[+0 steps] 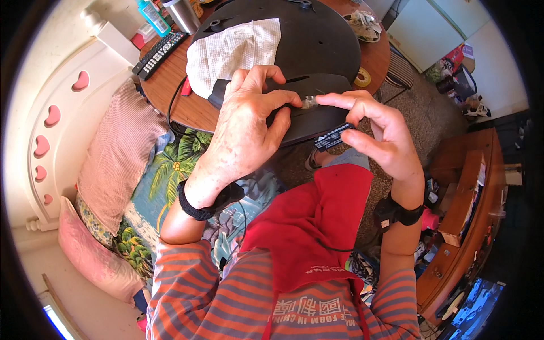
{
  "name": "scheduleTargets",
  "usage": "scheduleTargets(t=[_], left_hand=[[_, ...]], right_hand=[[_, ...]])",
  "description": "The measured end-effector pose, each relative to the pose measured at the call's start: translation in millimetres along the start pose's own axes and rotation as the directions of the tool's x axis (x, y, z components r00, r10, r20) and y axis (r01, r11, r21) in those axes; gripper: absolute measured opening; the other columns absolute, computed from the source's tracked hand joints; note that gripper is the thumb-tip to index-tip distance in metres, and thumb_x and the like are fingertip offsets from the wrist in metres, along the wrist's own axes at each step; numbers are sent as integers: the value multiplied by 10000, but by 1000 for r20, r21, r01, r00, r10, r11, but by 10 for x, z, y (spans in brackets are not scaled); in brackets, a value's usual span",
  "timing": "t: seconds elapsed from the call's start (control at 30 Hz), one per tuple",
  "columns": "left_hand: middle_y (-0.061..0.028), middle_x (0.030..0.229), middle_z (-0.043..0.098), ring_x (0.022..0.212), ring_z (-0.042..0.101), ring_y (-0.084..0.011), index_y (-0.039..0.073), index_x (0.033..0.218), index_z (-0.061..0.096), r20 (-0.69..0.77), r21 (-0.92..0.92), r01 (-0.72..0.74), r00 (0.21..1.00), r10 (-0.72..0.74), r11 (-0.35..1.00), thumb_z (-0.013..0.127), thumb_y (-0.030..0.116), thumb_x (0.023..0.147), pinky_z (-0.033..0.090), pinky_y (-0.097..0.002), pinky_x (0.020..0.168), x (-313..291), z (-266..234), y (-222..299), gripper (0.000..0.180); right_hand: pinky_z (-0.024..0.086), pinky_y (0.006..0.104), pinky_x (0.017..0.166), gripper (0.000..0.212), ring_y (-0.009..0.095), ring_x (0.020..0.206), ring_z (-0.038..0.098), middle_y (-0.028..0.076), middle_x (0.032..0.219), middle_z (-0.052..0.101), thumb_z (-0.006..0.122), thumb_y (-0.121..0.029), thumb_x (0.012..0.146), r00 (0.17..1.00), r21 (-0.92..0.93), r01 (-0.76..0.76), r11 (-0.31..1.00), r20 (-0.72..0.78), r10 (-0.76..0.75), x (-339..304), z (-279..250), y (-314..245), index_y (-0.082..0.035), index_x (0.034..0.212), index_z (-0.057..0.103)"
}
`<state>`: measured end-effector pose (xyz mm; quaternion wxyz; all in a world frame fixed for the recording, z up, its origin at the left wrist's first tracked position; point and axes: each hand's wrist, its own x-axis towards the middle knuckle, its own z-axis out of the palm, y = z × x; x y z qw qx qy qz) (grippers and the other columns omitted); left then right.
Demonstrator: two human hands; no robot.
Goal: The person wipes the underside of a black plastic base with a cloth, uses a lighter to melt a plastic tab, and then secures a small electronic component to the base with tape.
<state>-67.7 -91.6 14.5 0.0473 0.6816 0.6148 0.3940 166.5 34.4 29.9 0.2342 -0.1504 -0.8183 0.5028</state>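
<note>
A large rounded black plastic body (317, 39) lies on a round wooden table. On its near, raised part sits a small clear or shiny piece (309, 102). My left hand (243, 122) reaches over from the left with fingers spread, its index fingertip at that piece and its thumb bent below. From the other side, my right hand (382, 133) stretches its index finger to the same piece. Between its thumb and other fingers it holds a small black rectangular piece with white markings (333, 137). What lies right under the fingertips is partly hidden.
A white textured cloth (235, 54) covers the black body's left side. Around it on the table (195, 116) are a remote control (161, 55), a metal cup (181, 16), a blue-green bottle (153, 17), a yellow tape roll (362, 77) and a plastic bag (364, 25).
</note>
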Motion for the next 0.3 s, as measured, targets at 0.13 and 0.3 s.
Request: scheduleTargets(t=[0.13,0.3], left_hand=[[-120,1244,579,1143,540,-307,65,1068,773,33,-72,43,999,-41,996,652,-16,857,445,-413,1036,-9,-18,-17,256],[-115,1295,577,1212,536,-296,36,1094,773,69,-178,108,993,-97,978,643,13,902,435,-396,1070,-12,-29,-97,233]], right_hand=[[518,309,889,116,133,999,617,103,1124,702,730,-23,936,979,190,76,979,-202,-37,23,-83,31,-3,926,616],[491,271,916,89,112,1049,620,94,1184,703,716,-49,994,934,228,-156,961,-283,218,-78,-116,81,-15,1072,693]])
